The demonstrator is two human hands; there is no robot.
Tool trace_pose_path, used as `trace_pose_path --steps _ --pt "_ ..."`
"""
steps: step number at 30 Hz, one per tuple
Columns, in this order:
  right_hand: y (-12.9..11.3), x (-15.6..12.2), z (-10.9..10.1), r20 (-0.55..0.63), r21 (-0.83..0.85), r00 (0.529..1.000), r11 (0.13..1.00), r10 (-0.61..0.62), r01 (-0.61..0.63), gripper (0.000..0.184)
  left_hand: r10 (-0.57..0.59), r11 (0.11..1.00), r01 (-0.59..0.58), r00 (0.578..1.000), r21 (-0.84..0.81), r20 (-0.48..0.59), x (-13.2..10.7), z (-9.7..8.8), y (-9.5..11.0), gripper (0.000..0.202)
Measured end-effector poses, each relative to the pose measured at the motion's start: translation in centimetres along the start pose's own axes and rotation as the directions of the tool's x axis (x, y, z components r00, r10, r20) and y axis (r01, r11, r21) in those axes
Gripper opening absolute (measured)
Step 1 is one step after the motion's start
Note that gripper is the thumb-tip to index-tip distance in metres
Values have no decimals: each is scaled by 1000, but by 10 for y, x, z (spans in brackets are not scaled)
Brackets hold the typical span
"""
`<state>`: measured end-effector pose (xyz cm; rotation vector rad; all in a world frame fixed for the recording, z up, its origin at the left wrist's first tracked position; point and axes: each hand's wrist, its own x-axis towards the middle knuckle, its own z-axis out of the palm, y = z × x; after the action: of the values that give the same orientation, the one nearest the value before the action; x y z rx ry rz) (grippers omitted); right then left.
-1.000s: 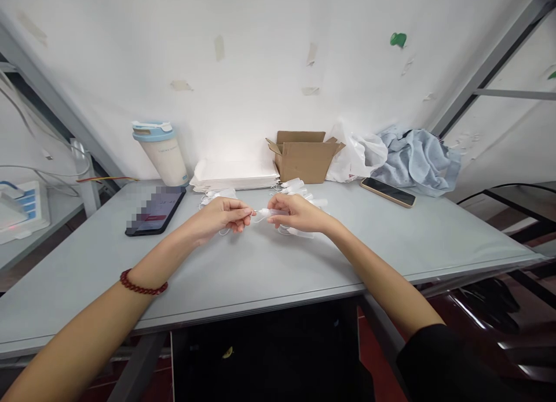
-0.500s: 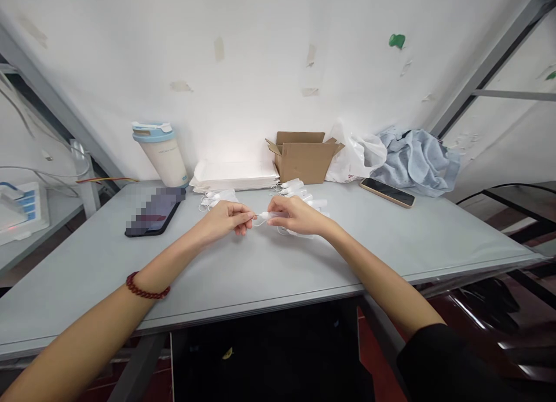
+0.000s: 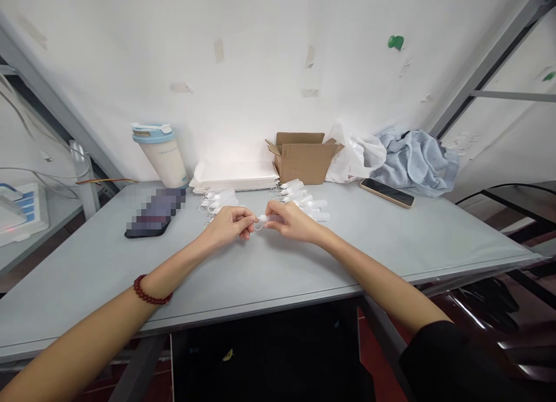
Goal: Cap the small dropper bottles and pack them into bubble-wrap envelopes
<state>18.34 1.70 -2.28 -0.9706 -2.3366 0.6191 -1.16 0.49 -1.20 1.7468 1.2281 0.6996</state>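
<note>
My left hand (image 3: pixel 229 226) and my right hand (image 3: pixel 290 221) meet over the middle of the grey table (image 3: pixel 269 263). Between their pinched fingertips is a small white plastic piece (image 3: pixel 262 218) with a thin white cord looping under it. The left fingers pinch the cord end and the right fingers grip the piece's body. Behind the hands lie two small heaps of like white pieces, one on the left (image 3: pixel 218 198) and one on the right (image 3: pixel 304 197). A red bead bracelet (image 3: pixel 150 291) circles my left wrist.
A cardboard box (image 3: pixel 304 156), a stack of white sheets (image 3: pixel 234 175), a cup with a blue lid (image 3: pixel 161 153), a plastic bag (image 3: pixel 358 153) and a blue cloth (image 3: pixel 414 159) line the wall. A dark tablet (image 3: pixel 154 216) and a phone (image 3: pixel 386 192) lie flat.
Both hands have drawn a little nearer to me and closer together, and the white piece now lies tight between the fingertips. More of the right heap shows behind them.
</note>
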Motion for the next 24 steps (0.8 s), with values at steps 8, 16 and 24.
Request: trace_pose_path --steps 8,16,24 --pt "2 2 -2 -7 12 1000 1000 15 -15 15 3 999 -1 999 -53 43 7 -5 -5 27" --pt "2 3 -7 -20 39 999 999 26 -25 13 -54 989 52 998 -141 -9 11 -19 -11 31" --pt "0 1 1 22 14 1000 1000 7 -7 12 -38 998 41 998 -50 46 4 -13 -4 20"
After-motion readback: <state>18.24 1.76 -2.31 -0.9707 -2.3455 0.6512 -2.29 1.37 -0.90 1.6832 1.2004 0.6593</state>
